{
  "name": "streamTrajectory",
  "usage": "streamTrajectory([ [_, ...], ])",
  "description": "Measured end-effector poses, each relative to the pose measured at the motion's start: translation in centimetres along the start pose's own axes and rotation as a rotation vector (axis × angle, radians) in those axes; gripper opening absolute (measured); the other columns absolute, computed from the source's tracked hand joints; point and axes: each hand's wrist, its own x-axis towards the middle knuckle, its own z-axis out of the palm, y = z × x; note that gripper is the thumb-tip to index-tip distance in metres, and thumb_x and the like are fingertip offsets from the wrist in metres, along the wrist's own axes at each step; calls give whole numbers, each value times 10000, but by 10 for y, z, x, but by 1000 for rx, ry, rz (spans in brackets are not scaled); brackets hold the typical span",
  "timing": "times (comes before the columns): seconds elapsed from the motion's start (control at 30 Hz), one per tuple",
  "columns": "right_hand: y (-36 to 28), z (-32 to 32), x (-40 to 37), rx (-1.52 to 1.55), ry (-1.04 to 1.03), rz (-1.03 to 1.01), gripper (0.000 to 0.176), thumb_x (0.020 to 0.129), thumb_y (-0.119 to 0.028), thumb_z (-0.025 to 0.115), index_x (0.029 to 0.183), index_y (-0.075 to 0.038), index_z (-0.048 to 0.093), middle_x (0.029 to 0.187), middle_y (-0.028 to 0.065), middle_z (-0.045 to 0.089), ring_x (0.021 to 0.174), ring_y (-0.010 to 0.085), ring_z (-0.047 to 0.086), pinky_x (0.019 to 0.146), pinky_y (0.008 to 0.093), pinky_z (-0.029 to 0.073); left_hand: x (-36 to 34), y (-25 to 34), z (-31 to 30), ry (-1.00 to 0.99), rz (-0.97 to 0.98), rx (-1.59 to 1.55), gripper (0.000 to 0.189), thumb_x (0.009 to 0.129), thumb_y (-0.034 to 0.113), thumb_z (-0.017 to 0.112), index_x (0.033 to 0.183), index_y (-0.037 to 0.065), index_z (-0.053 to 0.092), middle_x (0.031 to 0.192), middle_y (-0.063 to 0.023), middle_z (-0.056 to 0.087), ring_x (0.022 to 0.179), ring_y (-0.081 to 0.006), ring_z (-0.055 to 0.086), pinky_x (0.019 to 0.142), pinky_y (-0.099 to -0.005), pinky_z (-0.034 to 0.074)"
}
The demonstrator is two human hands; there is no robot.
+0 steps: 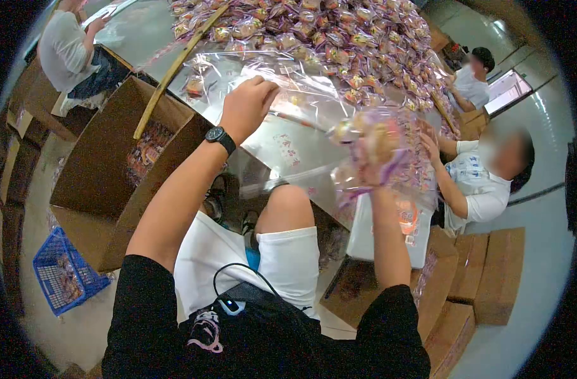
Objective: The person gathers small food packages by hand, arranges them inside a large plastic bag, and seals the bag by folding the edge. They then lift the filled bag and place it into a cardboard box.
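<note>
Our left hand [247, 104] pinches the edge of the clear bag [304, 85] on the steel table [288, 158]; our right hand [369, 172] is clenched on a bunch of wrapped snacks [380, 142] just beside it (fingers mostly hidden). We judge bag-loading under way, below the snack pile [339, 31]; the next move calls for a wide-held bag mouth.

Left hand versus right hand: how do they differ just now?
The left hand wears a black watch at its wrist; the right hand has a bare wrist. The left hand pinches a flat clear sheet, while the right hand grips a filled bag of wrapped snacks. Both are closed on clear plastic.
</note>
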Motion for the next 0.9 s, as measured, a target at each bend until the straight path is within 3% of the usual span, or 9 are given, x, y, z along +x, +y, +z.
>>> streamTrajectory([
  [0.1, -6, 92, -7, -538, -122, -223, 701, 765, -301, 846, 1370, -35, 612, 1150, 111, 696, 1086, 242, 654, 988, 373, 499, 10, 9, -9, 3, 20, -102, 144, 953, 165, 667, 1025, 52, 719, 935, -146, 679, 807, -343, 664, 694, -409, 527],
  [0.23, 45, 112, 29, -844, -244, -411, 784, 711, -427, 859, 1344, -27, 625, 1069, 200, 723, 987, 304, 711, 901, 404, 543, 33, 7, -30, 77, 158, -138, 138, 944, 119, 674, 1045, 36, 718, 929, -171, 675, 790, -350, 664, 689, -405, 526],
  [0.33, 40, 134, 50, -964, -212, -249, 721, 701, -362, 861, 1304, -29, 651, 1070, 205, 731, 966, 233, 708, 859, 364, 538, 42, 19, -49, 75, 191, -189, 153, 931, 70, 670, 1071, 35, 720, 931, -172, 678, 806, -347, 673, 705, -397, 530],
  [0.37, 42, 141, 60, -981, -160, -308, 654, 708, -383, 847, 1255, -62, 686, 999, 213, 739, 929, 284, 727, 800, 392, 543, 42, 23, -50, 66, 214, -204, 155, 932, 66, 666, 1074, 36, 721, 933, -171, 679, 814, -347, 677, 712, -392, 533],
  [0.47, 43, 150, 88, -955, -89, -232, 779, 670, -508, 856, 1273, -49, 672, 1014, 221, 735, 916, 393, 718, 807, 461, 561, 39, 48, -57, 24, 271, -260, 177, 916, 45, 667, 1087, 30, 712, 946, -163, 679, 876, -344, 690, 769, -380, 553],
  [0.53, 44, 154, 100, -1158, -100, -340, 703, 742, -472, 805, 1207, 40, 678, 995, 253, 729, 1011, 417, 686, 901, 449, 528, 38, 66, -56, 0, 347, -303, 211, 894, 28, 676, 1103, 34, 703, 964, -155, 674, 869, -345, 684, 768, -385, 555],
  [0.57, 41, 151, 98, -993, -100, -272, 726, 768, -478, 783, 1258, 38, 642, 1039, 268, 716, 1029, 426, 676, 938, 453, 510, 35, 79, -58, 18, 359, -367, 241, 865, 13, 693, 1103, 46, 701, 980, -151, 667, 858, -348, 681, 761, -386, 558],
  [0.7, 3, 147, 101, -889, -5, -472, 725, 784, -438, 765, 1324, 8, 581, 1131, 273, 671, 1092, 431, 644, 968, 490, 484, 19, 123, -69, 79, 426, -383, 218, 859, 14, 718, 1074, 47, 702, 936, -128, 663, 769, -306, 675, 673, -356, 557],
  [0.9, -95, 130, 115, -1604, -84, -796, 747, 807, -379, 737, 1424, -37, 489, 1269, 279, 604, 1186, 437, 595, 1014, 544, 444, 26, 177, -57, 322, 263, -740, 134, 898, 55, 730, 1023, 37, 687, 887, -127, 653, 695, -266, 646, 600, -346, 516],
])
